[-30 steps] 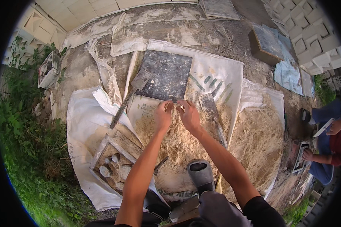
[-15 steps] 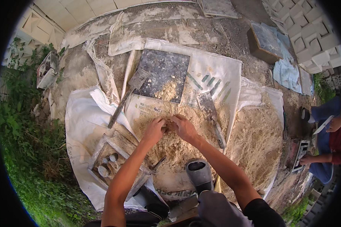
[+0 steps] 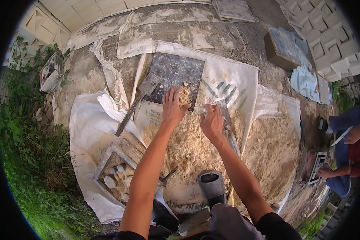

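Note:
My left hand point(image 3: 173, 108) reaches over the near edge of the dark square board point(image 3: 170, 66). Its fingers are stretched out beside a crumbly heap of sandy mix point(image 3: 185, 96) on that board. My right hand point(image 3: 213, 122) hovers above the loose sandy pile point(image 3: 188, 140), fingers extended and apart, holding nothing I can see. Close beside it lies a flat-bladed trowel point(image 3: 225, 114), partly covered by the hand. A second flat-bladed tool point(image 3: 150, 83) rests on the board's left edge, its long handle point(image 3: 128, 117) slanting down toward me.
White woven sacking point(image 3: 84, 124) lies beneath everything. At lower left, a wooden frame point(image 3: 104, 162) surrounds several round pieces. My boot point(image 3: 211, 180) stands in the sand. At far right, another person point(image 3: 354, 148) holds a pale flat tool and a rectangular mould point(image 3: 318, 168). A box point(image 3: 282, 48) stands back right.
Both hands have parted from close together over the sand. The left moved forward to the heap on the board; the right moved forward and right, beside the trowel.

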Motion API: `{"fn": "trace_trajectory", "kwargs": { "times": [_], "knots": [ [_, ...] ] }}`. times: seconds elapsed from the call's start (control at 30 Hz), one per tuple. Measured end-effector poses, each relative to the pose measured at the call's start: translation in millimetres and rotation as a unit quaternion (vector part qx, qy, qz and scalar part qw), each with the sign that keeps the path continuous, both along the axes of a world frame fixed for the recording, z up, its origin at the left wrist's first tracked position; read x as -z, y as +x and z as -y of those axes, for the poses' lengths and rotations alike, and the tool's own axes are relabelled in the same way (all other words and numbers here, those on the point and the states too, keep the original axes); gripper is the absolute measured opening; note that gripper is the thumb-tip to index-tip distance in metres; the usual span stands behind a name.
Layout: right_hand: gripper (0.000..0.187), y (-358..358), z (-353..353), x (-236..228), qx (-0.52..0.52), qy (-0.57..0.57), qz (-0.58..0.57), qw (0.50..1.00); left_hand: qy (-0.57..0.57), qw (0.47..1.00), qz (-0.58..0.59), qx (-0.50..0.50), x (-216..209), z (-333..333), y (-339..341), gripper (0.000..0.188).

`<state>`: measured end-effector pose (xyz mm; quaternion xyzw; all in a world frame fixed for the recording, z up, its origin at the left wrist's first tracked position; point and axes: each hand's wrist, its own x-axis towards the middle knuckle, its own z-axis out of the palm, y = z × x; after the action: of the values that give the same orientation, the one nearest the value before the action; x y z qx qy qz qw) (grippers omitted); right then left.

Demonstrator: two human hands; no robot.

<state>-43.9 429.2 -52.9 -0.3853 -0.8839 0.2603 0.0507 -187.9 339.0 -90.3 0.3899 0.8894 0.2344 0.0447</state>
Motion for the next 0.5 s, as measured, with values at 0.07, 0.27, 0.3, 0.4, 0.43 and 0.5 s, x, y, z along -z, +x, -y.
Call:
{"fn": "trace_trajectory", "kwargs": {
  "times": [0.07,0.27,0.3,0.4,0.43,0.5],
  "knots": [
    [0.045,31,-3,2,0.048,0.04,0.156,0.986,-0.039,0.997,0.061,-0.042,22,0,0,0.071],
    [0.037,141,-7,22,0.006,0.073,0.15,0.986,0.068,0.983,0.171,0.019,18,-12,-9,0.063],
    [0.035,144,-10,22,-0.006,0.063,0.117,0.991,0.081,0.978,0.189,0.01,14,-14,-11,0.061],
    [0.031,146,-15,21,0.039,-0.083,0.028,0.995,0.078,0.983,0.157,-0.06,2,-16,-9,0.052],
    [0.031,136,-14,8,0.037,-0.098,0.011,0.994,0.045,0.989,0.085,-0.108,-1,-13,-1,0.048],
    [0.031,115,-6,-22,0.033,-0.132,-0.023,0.99,0.009,0.989,-0.031,-0.144,-2,-7,9,0.034]
  ]
}}
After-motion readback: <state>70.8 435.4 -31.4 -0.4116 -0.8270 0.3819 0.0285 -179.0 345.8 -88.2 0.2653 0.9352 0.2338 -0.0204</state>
